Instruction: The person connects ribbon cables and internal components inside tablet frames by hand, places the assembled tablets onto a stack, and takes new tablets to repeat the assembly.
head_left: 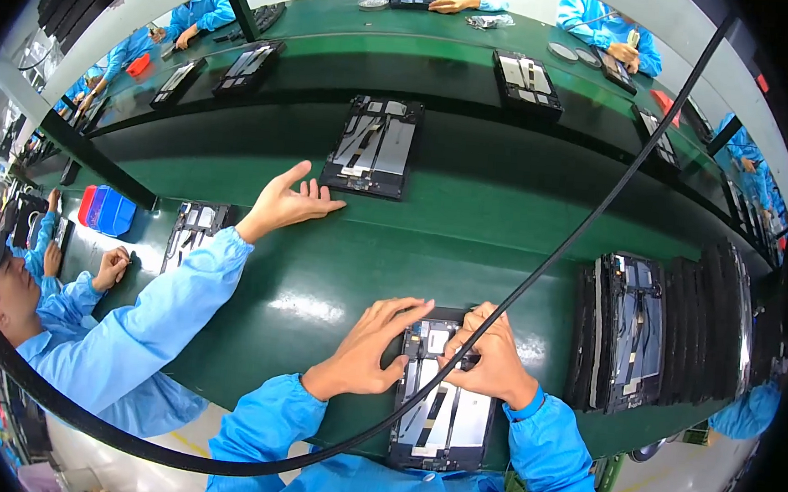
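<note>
An opened tablet [470,419] lies in front of me, its inside facing up with silver battery panels, dark flex cables and small boards. My left hand [367,349] is at its upper left corner, fingers stretched toward the top edge and thumb apart by the left side. Over the upper right part of the tablet, my right hand [489,355] has its fingers curled and pressed together. What lies between those fingertips is hidden. A black cable [587,225] crosses the view in front of my right hand.
Upright opened tablets and black trays [630,336] stand in a row at the right. Another opened tablet [373,149] lies ahead, with a co-worker's hand [292,204] beside it. At the left are a tablet [196,228] and a blue bin [111,212]. More workers sit across.
</note>
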`<state>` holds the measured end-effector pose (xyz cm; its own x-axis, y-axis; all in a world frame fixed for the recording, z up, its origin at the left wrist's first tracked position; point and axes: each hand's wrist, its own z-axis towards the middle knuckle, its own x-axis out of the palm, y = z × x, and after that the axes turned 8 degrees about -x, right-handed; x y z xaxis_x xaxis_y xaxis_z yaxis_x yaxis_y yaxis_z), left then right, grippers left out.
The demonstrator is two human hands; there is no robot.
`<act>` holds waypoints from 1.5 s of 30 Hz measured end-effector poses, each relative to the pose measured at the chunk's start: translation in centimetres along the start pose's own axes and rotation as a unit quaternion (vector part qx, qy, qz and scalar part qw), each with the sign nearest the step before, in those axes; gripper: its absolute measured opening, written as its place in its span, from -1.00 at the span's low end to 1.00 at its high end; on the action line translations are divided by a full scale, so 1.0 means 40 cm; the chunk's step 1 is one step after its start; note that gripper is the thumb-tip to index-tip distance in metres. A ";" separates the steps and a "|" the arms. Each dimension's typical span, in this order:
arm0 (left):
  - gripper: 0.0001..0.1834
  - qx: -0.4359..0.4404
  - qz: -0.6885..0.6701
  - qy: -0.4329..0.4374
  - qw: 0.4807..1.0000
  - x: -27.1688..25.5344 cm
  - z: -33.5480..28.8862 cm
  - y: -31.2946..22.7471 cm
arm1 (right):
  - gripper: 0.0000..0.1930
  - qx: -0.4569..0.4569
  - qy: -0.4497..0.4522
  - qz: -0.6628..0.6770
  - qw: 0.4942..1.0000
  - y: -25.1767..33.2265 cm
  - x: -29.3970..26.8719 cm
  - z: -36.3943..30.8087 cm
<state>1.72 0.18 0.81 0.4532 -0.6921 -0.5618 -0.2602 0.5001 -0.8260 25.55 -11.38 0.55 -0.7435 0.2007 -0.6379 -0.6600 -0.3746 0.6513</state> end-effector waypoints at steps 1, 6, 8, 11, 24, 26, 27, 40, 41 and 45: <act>-0.03 -0.003 -0.012 -0.041 0.999 0.010 -0.008 -0.001 | -0.82 0.001 0.008 0.008 1.000 -0.001 -0.003 -0.001; -0.35 0.034 0.042 -0.186 0.981 0.066 -0.078 0.014 | -0.83 -0.020 0.015 0.017 1.000 0.000 -0.010 0.002; -0.59 0.077 0.104 -0.186 0.974 0.074 -0.109 0.018 | -0.84 -0.020 0.016 0.020 0.999 -0.002 -0.007 0.002; -0.63 0.060 0.106 -0.196 0.973 0.084 -0.124 -0.002 | -0.82 -0.036 0.015 -0.010 0.999 -0.003 -0.007 0.004; -0.66 0.062 0.224 -0.189 0.954 0.106 -0.120 -0.015 | -0.86 -0.043 -0.028 -0.011 0.999 0.017 -0.008 -0.003; -0.68 0.069 0.232 -0.187 0.952 0.099 -0.127 -0.017 | -0.86 -0.054 -0.047 -0.032 0.997 0.030 -0.007 -0.013; -0.68 0.073 0.235 -0.184 0.952 0.097 -0.127 -0.020 | -0.87 -0.049 -0.043 -0.040 0.997 0.034 -0.010 -0.024; -0.56 0.178 0.241 -0.125 0.946 0.090 -0.090 -0.017 | -0.89 -0.013 -0.067 -0.023 0.997 0.022 -0.054 -0.085; -0.57 0.175 0.226 -0.113 0.952 0.093 -0.092 -0.033 | -0.87 0.013 -0.057 -0.016 0.998 0.022 -0.060 -0.091; -0.58 0.169 0.183 -0.086 0.965 0.114 -0.094 -0.049 | -0.84 0.042 -0.065 0.004 0.997 0.009 -0.072 -0.105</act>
<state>1.08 -5.92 -0.29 0.5258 -0.3544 -0.7733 -0.1510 0.8557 -0.4949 27.93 -15.88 0.91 -0.7523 0.3166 -0.5778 -0.6572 -0.2999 0.6915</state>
